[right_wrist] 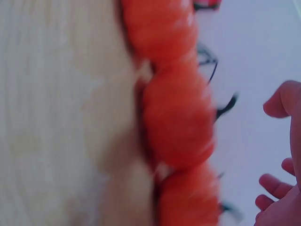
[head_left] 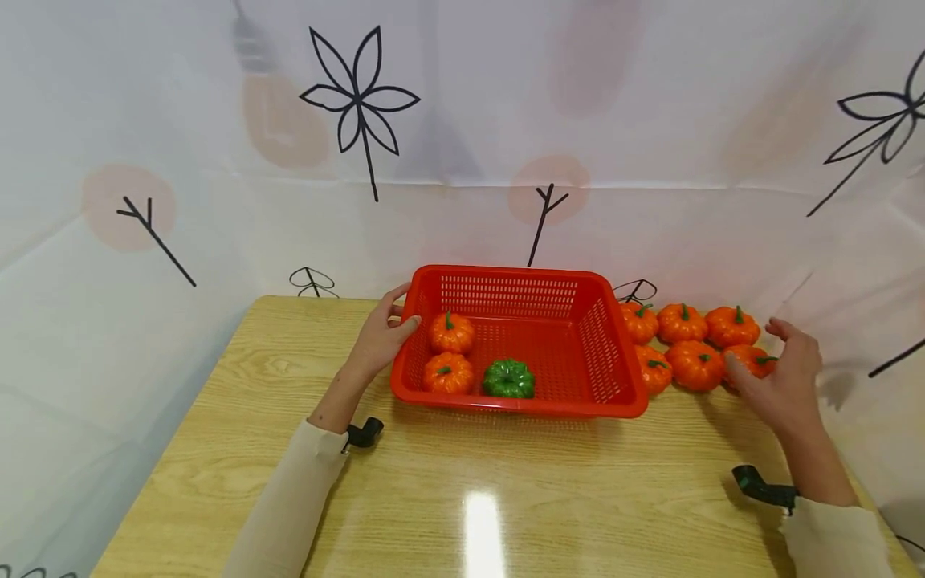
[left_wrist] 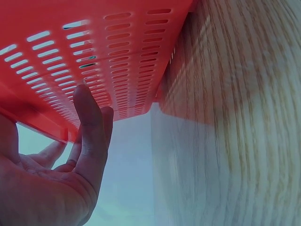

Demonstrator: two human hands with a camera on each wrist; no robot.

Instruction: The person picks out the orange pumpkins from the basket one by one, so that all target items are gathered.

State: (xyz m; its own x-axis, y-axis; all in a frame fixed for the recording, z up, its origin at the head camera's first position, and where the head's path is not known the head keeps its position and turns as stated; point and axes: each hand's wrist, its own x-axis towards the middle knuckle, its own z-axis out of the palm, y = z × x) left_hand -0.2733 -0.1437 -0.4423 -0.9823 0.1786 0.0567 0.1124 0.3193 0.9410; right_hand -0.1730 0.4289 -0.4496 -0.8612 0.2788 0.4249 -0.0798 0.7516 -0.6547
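Observation:
A red plastic basket (head_left: 506, 408) with slotted walls stands on the table, holding two orange pumpkins (head_left: 448, 374) at its left and one green pumpkin (head_left: 509, 379) near its front. My left hand (head_left: 383, 341) holds the basket's left rim, thumb on top; in the left wrist view its fingers (left_wrist: 89, 113) lie against the slotted outer wall. At the right, my right hand (head_left: 784, 381) hovers over the rightmost front pumpkin (head_left: 751, 361), fingers spread and partly covering it. Blurred pumpkins (right_wrist: 178, 117) fill the middle of the right wrist view, apart from that hand.
Several more orange pumpkins (head_left: 695, 366) with green stems sit in two rows just right of the basket. The wooden table (head_left: 405, 514) meets a white patterned cloth (head_left: 462, 144) behind and at the sides.

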